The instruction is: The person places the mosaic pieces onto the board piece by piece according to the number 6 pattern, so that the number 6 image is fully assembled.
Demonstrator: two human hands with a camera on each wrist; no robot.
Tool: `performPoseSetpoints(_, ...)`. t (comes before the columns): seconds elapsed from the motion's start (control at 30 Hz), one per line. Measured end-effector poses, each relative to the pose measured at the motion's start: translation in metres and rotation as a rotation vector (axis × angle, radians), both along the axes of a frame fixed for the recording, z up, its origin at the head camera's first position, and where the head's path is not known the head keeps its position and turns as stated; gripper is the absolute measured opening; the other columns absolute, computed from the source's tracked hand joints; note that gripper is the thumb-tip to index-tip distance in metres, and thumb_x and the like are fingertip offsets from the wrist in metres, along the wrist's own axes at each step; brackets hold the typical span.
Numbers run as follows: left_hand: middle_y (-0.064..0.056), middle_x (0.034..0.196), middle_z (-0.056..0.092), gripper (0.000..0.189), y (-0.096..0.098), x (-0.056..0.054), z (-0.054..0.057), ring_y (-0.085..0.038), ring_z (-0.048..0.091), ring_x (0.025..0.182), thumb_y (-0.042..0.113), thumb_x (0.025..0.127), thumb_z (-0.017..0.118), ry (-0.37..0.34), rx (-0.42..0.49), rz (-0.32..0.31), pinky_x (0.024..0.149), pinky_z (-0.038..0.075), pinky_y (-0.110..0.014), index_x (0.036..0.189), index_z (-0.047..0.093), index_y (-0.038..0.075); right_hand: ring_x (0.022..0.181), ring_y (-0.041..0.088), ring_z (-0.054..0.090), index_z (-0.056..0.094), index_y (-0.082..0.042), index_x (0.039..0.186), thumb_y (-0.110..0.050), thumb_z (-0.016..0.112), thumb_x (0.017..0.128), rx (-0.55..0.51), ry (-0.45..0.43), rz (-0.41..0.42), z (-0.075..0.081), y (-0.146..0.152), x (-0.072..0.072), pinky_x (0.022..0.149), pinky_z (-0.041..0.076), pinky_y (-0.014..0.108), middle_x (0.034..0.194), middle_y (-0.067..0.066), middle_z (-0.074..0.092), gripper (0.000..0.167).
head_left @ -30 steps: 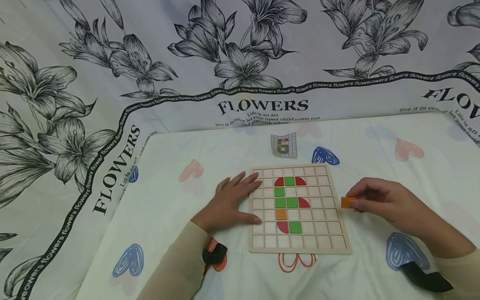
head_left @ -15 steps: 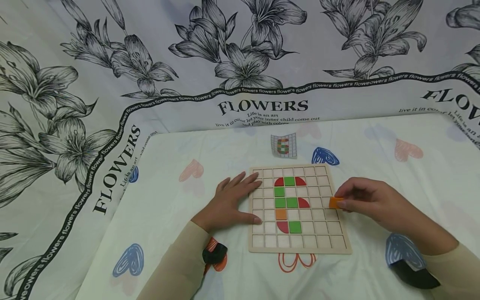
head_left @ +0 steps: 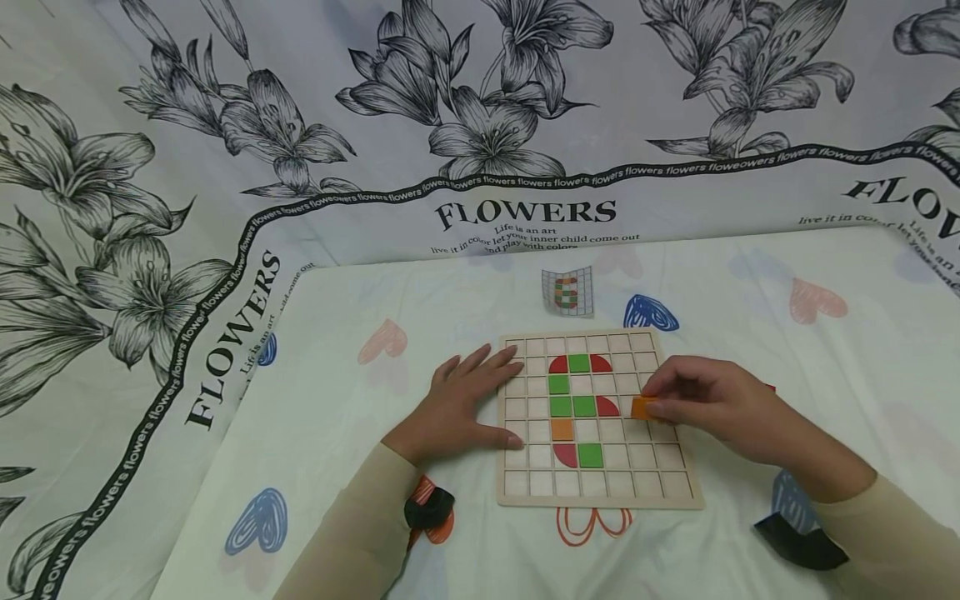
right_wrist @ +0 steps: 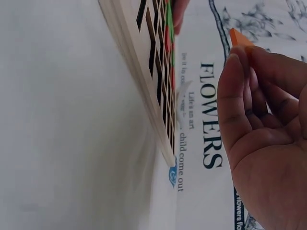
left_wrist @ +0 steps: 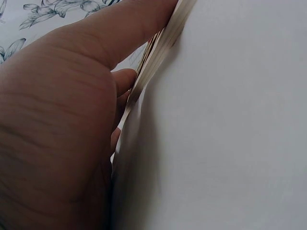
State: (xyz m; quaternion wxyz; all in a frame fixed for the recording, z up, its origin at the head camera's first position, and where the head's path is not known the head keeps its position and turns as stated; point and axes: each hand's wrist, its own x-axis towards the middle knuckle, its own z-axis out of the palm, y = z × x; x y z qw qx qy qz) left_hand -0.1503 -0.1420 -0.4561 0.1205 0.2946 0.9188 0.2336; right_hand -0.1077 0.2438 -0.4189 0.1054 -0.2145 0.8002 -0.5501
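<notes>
My right hand (head_left: 720,408) pinches an orange square tile (head_left: 641,407) between thumb and fingertips, over the right part of a wooden grid board (head_left: 600,502). In the right wrist view the tile (right_wrist: 240,39) sticks out beyond the fingertips, raised off the board. Fingers spread, my left hand (head_left: 457,404) rests along the board's left edge, with fingertips and thumb on the rim. Set in the grid are several green squares (head_left: 583,406), several red quarter-round tiles (head_left: 607,406) and one orange square (head_left: 562,428). The left wrist view shows the board's side edge (left_wrist: 156,57) against the thumb.
Beyond the board lies a small card (head_left: 567,292) printed with a coloured grid pattern. A bit of red (head_left: 771,387) peeks out behind my right hand. The surface is a white heart-print cloth (head_left: 337,467); a flower-print cloth (head_left: 300,225) spreads behind and to the left.
My right hand has moved left with the orange tile, from beside the board to over its right columns. The red bit behind that hand has come into sight. My left hand stays put.
</notes>
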Motion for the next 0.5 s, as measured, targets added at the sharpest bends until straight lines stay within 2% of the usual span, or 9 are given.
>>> performPoseSetpoints(0.27, 0.023, 0.177, 0.016, 0.105, 0.000, -0.001, -0.003, -0.009, 0.000, 0.164, 0.075, 0.085, 0.080, -0.001, -0.006, 0.001, 0.127, 0.001, -0.051, 0.172, 0.037, 0.035, 0.083, 0.025, 0.069, 0.076, -0.015, 0.106, -0.009, 0.078, 0.102, 0.039, -0.022, -0.018, 0.001, -0.010, -0.004, 0.073, 0.059, 0.031, 0.096, 0.002, 0.073, 0.007)
performPoseSetpoints(0.5, 0.024, 0.177, 0.017, 0.105, 0.000, -0.001, -0.002, -0.009, 0.001, 0.164, 0.075, 0.085, 0.080, -0.001, -0.002, 0.003, 0.127, 0.000, -0.051, 0.172, 0.038, 0.034, 0.086, 0.024, 0.070, 0.077, -0.016, 0.104, -0.010, 0.079, 0.102, 0.052, -0.023, -0.012, 0.001, -0.018, -0.010, 0.078, 0.058, 0.029, 0.097, 0.001, 0.073, 0.007)
